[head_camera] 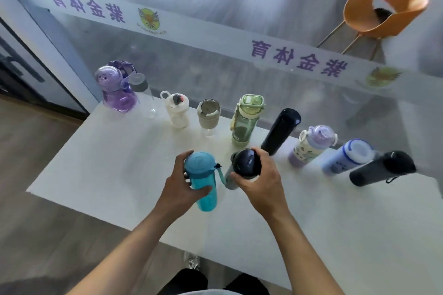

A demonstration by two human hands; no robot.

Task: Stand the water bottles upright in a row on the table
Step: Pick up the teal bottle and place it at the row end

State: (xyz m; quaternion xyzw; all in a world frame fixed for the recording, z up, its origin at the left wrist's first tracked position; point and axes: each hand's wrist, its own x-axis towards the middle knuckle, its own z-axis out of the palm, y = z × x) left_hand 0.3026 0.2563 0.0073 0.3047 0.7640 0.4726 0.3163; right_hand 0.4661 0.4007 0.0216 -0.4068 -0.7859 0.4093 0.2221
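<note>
We find nine bottles standing in a row along the counter (96, 163). Left hand (178, 189) grips the teal bottle (203, 179), right hand (259, 182) the grey bottle (242, 167); both unplaced.

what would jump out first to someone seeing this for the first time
Two bare hands at the near middle of the white table: the left hand wraps a teal bottle, the right hand grips a grey bottle with a black lid. Behind them a colourful row of upright bottles runs along the far edge, from a purple bottle at far left to a green bottle mid-row.
</note>
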